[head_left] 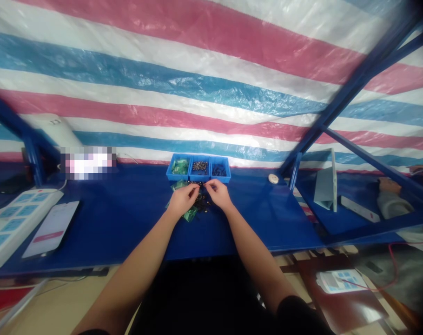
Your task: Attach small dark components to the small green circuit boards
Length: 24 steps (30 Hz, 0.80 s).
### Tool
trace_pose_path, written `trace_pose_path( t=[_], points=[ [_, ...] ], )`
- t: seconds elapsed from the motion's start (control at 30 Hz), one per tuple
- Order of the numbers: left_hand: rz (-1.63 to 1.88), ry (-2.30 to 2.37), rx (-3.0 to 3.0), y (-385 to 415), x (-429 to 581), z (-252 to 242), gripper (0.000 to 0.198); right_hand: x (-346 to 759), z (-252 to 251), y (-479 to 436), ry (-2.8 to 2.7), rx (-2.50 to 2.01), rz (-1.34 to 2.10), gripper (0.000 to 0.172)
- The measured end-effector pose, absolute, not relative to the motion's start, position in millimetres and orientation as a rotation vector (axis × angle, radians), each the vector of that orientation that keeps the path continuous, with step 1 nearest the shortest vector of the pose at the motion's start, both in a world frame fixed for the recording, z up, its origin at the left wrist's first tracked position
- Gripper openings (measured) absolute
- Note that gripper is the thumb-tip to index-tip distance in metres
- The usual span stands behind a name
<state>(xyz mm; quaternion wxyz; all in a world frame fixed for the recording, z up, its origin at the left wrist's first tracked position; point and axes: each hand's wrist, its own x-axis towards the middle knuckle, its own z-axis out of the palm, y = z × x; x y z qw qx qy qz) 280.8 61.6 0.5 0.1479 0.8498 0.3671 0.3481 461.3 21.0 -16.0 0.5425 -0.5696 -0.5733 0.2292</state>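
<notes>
Both hands are over the blue table, just in front of a row of three blue bins [199, 178]. My left hand [185, 199] is closed, thumb and fingers pinched together; whatever they hold is too small to name. Facing it, my right hand [218, 193] is pinched too, with a small dark piece by its fingertips. Beneath and between them lies a loose pile of small dark parts [201, 204] and green pieces [190, 214]. The left bin holds green pieces [180, 166], the middle one small metallic parts [200, 166], the right one dark blue parts [219, 170].
A phone [51, 230] and a white power strip [19, 218] lie on the left. A round whitish object [273, 178] sits toward the back right. Blue metal posts [295, 172] frame the table. Beyond them stands a tablet [328, 184], near another person's hand [389, 185].
</notes>
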Motion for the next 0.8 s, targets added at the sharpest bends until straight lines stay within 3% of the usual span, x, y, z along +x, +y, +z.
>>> trace_pose_path(
  t=[0.1,0.8],
  points=[
    [0.988,1.047,2.449,62,281,-1,0.029,461,-16,18,-1.271,-1.283,0.691,0.024],
    [0.855,1.062,2.474,61,281,3,0.027,450,-2,8,-1.314,-1.256,0.676,0.028]
  ],
)
